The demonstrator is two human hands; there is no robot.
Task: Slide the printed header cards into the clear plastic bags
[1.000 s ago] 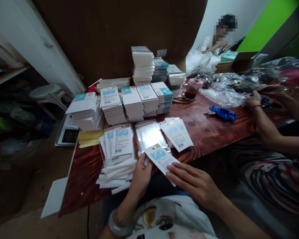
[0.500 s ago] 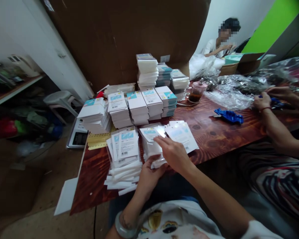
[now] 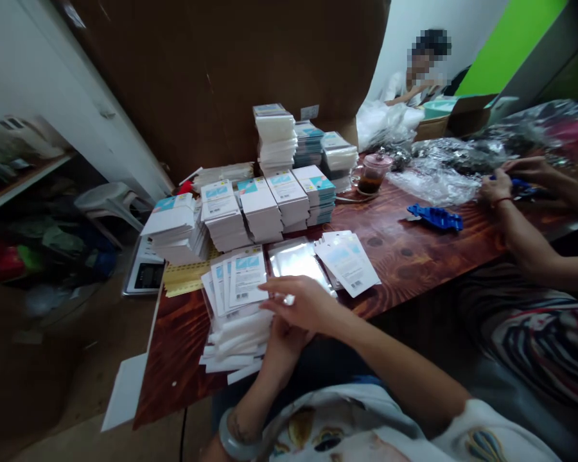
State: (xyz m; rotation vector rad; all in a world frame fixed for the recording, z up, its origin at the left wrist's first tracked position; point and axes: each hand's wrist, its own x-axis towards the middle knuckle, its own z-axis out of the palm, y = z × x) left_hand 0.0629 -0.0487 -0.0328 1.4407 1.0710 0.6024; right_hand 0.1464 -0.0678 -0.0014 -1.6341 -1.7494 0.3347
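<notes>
My right hand (image 3: 301, 301) reaches left across my left hand, its fingers stretched and slightly bent at the right side of a pile of bagged cards (image 3: 243, 333). A small white, shiny patch shows between its fingers; what it is I cannot make out. My left hand (image 3: 286, 343) lies underneath, its fingers mostly hidden. Printed white-and-blue cards (image 3: 248, 276) lie fanned on top of the pile, with white bag ends sticking out below. Just beyond my hands is a stack of clear, shiny bags (image 3: 298, 260). Loose printed cards (image 3: 349, 263) lie spread to its right.
Tall stacks of cards (image 3: 262, 215) stand behind, beside a lidded cup of dark drink (image 3: 370, 176). A blue part (image 3: 436, 217) and plastic bags (image 3: 433, 173) lie right, near a co-worker's hands (image 3: 498, 186). A scale (image 3: 144, 273) sits left; another person (image 3: 414, 80) is behind.
Both hands have moved left and nearer to me, from the clear bag stack to the bagged pile. The card on the clear bags is gone from there. The view has shifted slightly.
</notes>
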